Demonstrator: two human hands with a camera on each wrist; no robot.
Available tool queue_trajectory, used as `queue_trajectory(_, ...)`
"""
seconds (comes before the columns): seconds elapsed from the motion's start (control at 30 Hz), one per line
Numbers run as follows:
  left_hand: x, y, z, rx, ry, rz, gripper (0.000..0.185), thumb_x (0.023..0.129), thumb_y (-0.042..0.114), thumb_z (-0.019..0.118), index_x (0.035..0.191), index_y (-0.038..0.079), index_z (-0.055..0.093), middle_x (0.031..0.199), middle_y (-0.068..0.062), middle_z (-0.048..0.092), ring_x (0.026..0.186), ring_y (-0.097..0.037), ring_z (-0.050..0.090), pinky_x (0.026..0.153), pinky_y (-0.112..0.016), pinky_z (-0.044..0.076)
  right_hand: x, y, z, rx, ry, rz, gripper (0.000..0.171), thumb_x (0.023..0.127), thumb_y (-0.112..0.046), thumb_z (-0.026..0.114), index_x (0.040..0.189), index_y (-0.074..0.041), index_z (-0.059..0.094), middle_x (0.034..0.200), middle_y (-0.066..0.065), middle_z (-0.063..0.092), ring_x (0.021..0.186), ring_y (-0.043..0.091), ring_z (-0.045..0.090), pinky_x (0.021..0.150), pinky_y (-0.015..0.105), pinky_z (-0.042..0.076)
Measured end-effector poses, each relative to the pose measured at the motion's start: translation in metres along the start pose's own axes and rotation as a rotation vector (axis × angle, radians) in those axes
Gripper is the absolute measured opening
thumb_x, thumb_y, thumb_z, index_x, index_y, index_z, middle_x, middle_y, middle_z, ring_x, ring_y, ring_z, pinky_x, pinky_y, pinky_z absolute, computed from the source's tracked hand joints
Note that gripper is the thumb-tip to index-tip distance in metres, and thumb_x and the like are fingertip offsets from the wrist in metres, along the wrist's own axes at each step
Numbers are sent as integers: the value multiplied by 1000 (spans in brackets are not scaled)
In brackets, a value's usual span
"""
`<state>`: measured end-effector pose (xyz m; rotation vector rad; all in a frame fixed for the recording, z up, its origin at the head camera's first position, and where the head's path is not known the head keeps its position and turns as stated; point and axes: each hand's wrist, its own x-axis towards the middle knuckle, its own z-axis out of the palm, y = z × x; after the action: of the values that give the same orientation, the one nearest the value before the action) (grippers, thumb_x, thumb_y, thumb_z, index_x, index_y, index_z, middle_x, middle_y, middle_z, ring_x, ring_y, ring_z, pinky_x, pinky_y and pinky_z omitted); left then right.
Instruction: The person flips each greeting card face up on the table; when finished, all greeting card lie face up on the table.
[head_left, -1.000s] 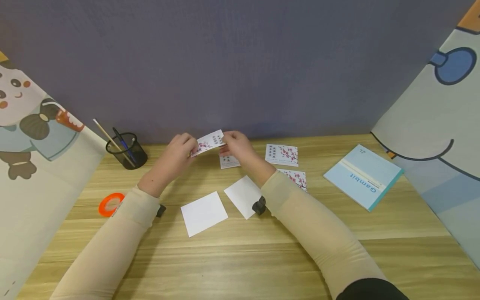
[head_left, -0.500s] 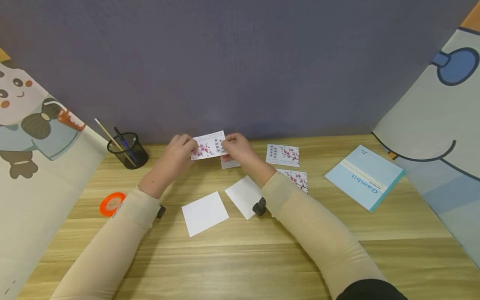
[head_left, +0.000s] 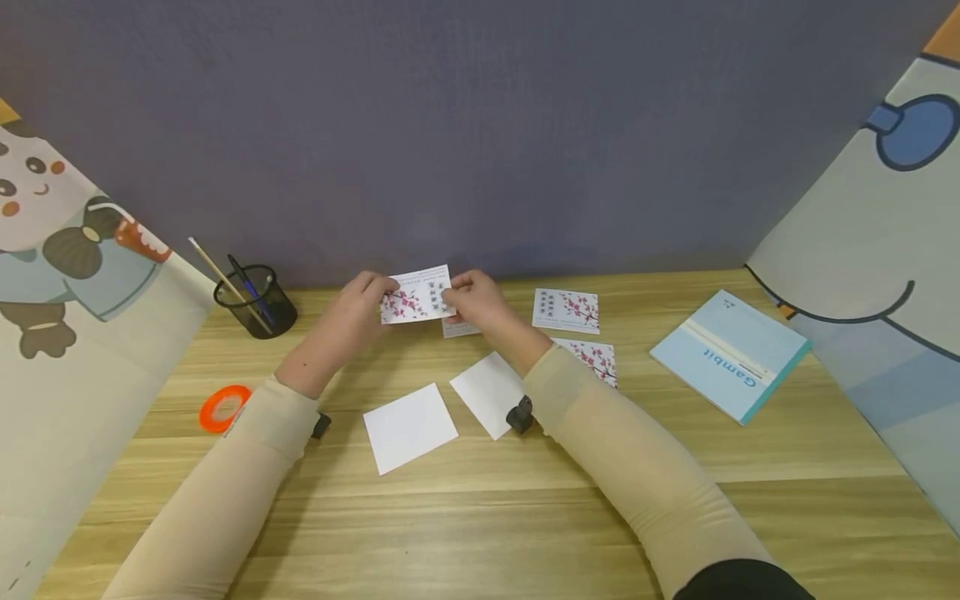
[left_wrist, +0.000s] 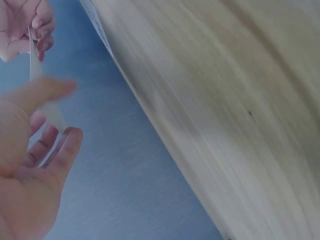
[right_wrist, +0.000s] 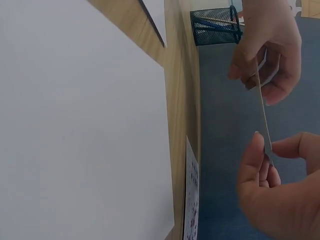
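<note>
A white card with pink blossoms and dark characters is held up off the table at the back, between both hands. Its left edge is in the fingers of my left hand; the right edge is pinched by the thumb and fingers of my right hand. From the right wrist the card looks edge-on, right hand below and left hand above. In the left wrist view my left hand has its thumb on one side of the card and fingers on the other. A similar card lies partly hidden below.
Two more blossom cards lie right of the right hand, one partly under the forearm. Two blank white cards lie nearer. A mesh pen cup, orange tape roll and blue notebook surround them. A wall stands behind.
The held card has tilted so its printed face shows more fully, and its slanted edge has levelled out. Both hands stay in nearly the same place. The cards on the table have not moved.
</note>
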<state>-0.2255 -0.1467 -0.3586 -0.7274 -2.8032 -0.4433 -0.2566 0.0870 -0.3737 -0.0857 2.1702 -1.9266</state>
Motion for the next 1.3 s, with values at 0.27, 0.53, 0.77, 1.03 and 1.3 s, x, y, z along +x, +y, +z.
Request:
queue_trajectory(0.27, 4, 0, 1, -74, -67, -75, 85, 88, 41, 89, 150, -4, 52, 145, -26, 57, 129, -40, 59, 112, -55, 51, 1, 1, -1, -53, 35, 12, 36, 98, -6, 64, 131, 6, 57, 97, 4, 57, 74, 12, 56, 95, 48, 64)
queue_trajectory(0.53, 5, 6, -3, -133, -19, -199, 58, 106, 34, 69, 146, -4, 53, 133, -23, 62, 114, -36, 63, 100, -52, 55, 0, -1, 3, -81, 9, 26, 35, 102, -9, 66, 133, 5, 57, 100, 5, 57, 75, 12, 56, 94, 44, 65)
queue_trajectory(0.77, 1, 5, -4, -145, 29, -228, 51, 103, 26, 73, 141, -3, 55, 128, -21, 60, 103, -33, 61, 91, -48, 55, -4, -1, 7, -133, -43, 29, 36, 105, -16, 67, 134, 2, 57, 103, 6, 58, 79, 16, 57, 95, 45, 65)
queue_trajectory(1.03, -1, 1, -10, -217, -51, -359, 61, 101, 28, 74, 148, -1, 50, 152, -28, 43, 127, -43, 54, 111, -60, 49, -2, 2, 15, -168, -67, 24, 35, 104, -16, 70, 131, 2, 58, 105, 9, 62, 76, 16, 60, 90, 43, 66)
queue_trajectory(1.3, 0, -6, -14, -259, -178, -476, 81, 97, 36, 79, 158, 0, 40, 158, -30, 37, 141, -47, 46, 120, -64, 43, 1, 7, 21, -309, -103, 43, 29, 103, -20, 71, 124, -4, 60, 120, 14, 67, 78, 20, 70, 86, 40, 65)
